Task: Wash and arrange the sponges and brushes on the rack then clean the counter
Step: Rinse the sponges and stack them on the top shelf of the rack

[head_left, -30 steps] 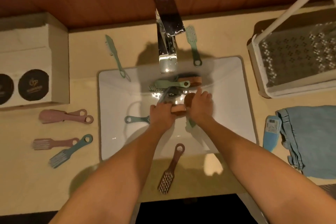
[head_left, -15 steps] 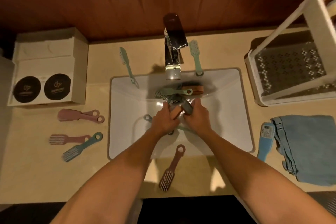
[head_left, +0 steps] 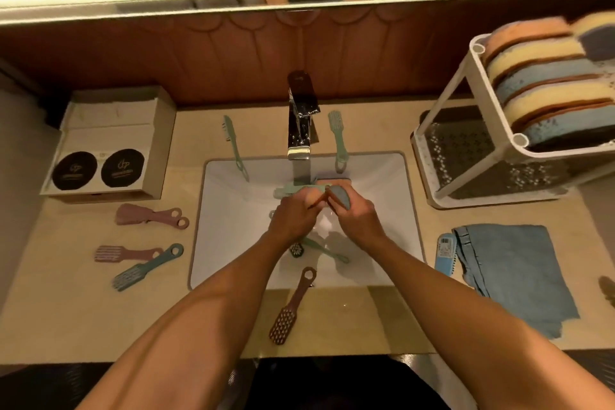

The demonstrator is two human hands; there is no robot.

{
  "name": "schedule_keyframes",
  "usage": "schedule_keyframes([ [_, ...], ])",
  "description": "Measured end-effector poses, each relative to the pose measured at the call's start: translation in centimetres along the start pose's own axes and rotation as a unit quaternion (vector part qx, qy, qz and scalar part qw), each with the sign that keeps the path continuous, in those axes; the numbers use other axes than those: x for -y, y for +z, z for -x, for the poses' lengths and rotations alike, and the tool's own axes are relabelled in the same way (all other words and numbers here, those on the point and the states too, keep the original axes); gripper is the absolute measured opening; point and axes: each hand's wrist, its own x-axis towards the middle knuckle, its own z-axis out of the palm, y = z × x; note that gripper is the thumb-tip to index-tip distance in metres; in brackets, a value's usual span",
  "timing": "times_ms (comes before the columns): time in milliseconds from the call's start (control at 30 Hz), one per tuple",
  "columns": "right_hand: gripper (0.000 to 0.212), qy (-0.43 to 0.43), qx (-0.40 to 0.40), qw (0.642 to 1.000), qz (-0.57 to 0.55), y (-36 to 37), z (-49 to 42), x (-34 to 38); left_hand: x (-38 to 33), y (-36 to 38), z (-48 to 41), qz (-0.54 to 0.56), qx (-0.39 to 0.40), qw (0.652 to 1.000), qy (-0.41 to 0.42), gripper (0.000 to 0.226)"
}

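On the counter [head_left: 83,309] to the left, pink brushes [head_left: 151,215] and a blue brush [head_left: 146,266] lay beside the sink [head_left: 226,210], not touching it. Over the basin, just below the faucet [head_left: 299,123], your left hand [head_left: 293,213] had its fingers curled round the orange end of the sponge [head_left: 339,198]. Your right hand [head_left: 357,218] gripped the grey-blue end, fingers wrapped round it. I judge you were mid-wash on this sponge, rubbing or wringing it; whether water ran I could not tell. To the right, the rack [head_left: 447,93] held stacked sponges [head_left: 539,76] on its upper tier. The next move would call for squeezing this one out, carrying it right and setting it in beside them, before turning to the brushes.
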Motion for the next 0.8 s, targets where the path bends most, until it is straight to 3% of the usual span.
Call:
schedule_keyframes([
  [267,0.023,-0.021,0.007,0.991,0.131,-3.3,0.1,3.4,-4.1,-1.0,1.1,-0.008,-0.047,0.999,-0.016,0.016],
  [333,0.024,-0.024,0.001,0.991,0.130,-4.0,0.4,3.9,-5.1,-1.4,1.4,-0.013,-0.047,0.999,-0.001,0.021],
  [433,0.019,-0.016,-0.003,0.998,0.060,-5.2,0.9,5.1,-6.5,-2.4,1.5,-0.008,-0.055,0.998,-0.005,0.010],
  [500,0.022,-0.021,-0.006,0.999,0.035,-6.3,0.8,6.1,-7.5,-3.2,1.5,-0.001,-0.069,0.997,-0.018,0.023],
  [700,0.067,-0.051,-0.009,0.997,0.059,-9.9,0.3,9.6,-10.4,-6.7,1.1,0.032,-0.088,0.994,-0.059,0.050],
  [800,0.056,-0.039,-0.028,0.999,-0.003,-11.8,0.5,11.1,-12.6,-8.2,0.6,0.000,-0.047,0.998,-0.038,0.058],
])
